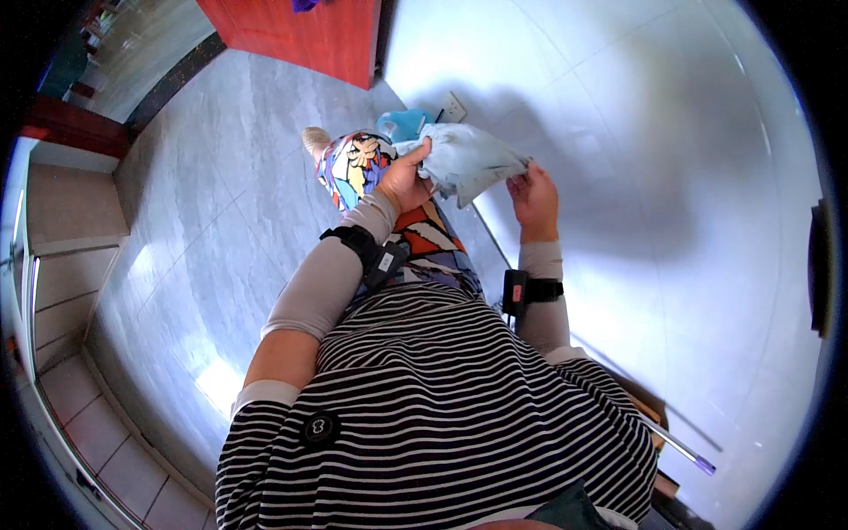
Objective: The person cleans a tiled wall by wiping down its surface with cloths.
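A thin, pale grey-white cloth [473,157] with dark smudges stretches between my two hands in front of me. My left hand [406,183] grips its left end, with the thumb on top. At its right corner my right hand [535,194] pinches the edge between thumb and fingers. Just behind the cloth, near the wall, is a light blue plastic-looking item [405,124], partly covered, so I cannot tell its kind. My leg in colourfully patterned trousers [358,163] is below my left hand.
A white tiled wall [645,159] with a socket [452,108] rises close on the right. A red door [305,35] stands ahead over the grey tile floor [203,177]. Low cabinets [75,291] line the left. A metal pole [680,446] sticks out behind at right.
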Motion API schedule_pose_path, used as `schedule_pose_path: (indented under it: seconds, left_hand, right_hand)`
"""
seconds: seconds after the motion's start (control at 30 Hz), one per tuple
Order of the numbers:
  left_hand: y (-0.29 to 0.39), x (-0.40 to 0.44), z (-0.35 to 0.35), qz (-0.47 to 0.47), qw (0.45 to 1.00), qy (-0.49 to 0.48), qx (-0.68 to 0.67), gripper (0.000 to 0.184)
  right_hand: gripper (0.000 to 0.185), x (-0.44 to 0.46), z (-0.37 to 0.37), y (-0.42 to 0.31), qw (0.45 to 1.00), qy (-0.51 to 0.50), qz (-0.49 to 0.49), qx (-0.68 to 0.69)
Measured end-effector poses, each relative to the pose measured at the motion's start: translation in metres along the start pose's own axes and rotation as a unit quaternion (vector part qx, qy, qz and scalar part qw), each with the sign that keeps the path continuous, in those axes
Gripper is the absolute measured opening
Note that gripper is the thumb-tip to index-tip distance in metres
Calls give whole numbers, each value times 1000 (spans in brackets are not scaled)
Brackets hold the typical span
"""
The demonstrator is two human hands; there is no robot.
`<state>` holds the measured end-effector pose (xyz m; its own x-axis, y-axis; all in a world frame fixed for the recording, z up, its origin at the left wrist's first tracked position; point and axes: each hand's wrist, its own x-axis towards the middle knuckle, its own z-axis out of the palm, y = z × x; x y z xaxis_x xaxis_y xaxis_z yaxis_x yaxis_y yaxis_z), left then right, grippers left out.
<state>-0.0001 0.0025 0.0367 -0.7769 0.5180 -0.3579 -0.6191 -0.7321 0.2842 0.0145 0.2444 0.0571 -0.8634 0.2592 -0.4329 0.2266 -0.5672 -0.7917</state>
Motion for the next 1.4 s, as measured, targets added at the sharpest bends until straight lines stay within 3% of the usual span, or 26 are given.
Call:
schedule_pose_path:
  seconds: [0.07, 0.3, 0.4, 0.5, 0.57, 0.6, 0.67, 0.73, 0.83, 0.9, 0.93, 1.0, 1.17, 1.23, 1.27, 1.33, 1.4]
  left_hand:
    - [-1, 3, -1, 5, 1000, -9, -16, 45]
    - [-5, 13, -3, 68, 993, 42, -90, 37]
    - [-1, 7, 3, 74, 987, 65, -126, 36]
    - [1, 12, -8, 73, 982, 28, -169, 38]
    - [2, 11, -10, 51, 990, -7, -132, 41]
    - [2, 11, -11, 50, 990, -6, -131, 41]
    - [4, 12, -13, 10, 995, -19, -102, 43]
    - [3, 7, -6, 3, 998, -14, -65, 43]
    - [3, 3, -1, -18, 1000, -5, -3, 42]
    - [2, 3, 0, -33, 999, -1, 20, 41]
    - [3, 2, 1, -45, 998, -4, 39, 42]
    - [5, 1, 1, -53, 997, -6, 55, 42]
    - [6, 0, 3, -85, 990, -13, 116, 50]
    - [3, 4, 4, -83, 989, -22, 116, 51]
    - [2, 5, 4, -79, 990, -31, 115, 52]
    - [0, 5, 7, -94, 990, -27, 101, 50]
    - [0, 3, 13, -47, 986, 33, 155, 50]
  right_hand:
    - [16, -1, -7, 2, 995, 22, -89, 34]
    - [18, -31, 12, -37, 984, -51, -158, 70]
    - [18, -31, 2, -24, 984, -74, -146, 62]
    - [16, -24, -20, -4, 990, -75, -104, 62]
    - [19, -11, -49, 11, 994, -101, 8, -42]
    - [19, -10, -53, 15, 994, -100, 8, -41]
    - [23, -28, -29, 14, 984, 67, 8, -168]
    - [30, -34, -20, 6, 980, 66, -29, -185]
    - [46, -48, 9, -7, 974, -21, -115, -195]
    - [64, -54, 21, -8, 908, -254, -163, -289]
    - [64, -55, 25, -5, 908, -254, -163, -290]
    - [74, -55, 32, 2, 854, -306, -159, -390]
    - [52, -48, 28, 21, 861, -255, -143, -417]
    - [35, -50, 25, 19, 910, -191, -90, -357]
    - [35, -50, 25, 18, 910, -190, -91, -357]
    - [29, -52, 25, 15, 952, -179, -98, -228]
    - [28, -55, 27, 8, 963, -166, -102, -184]
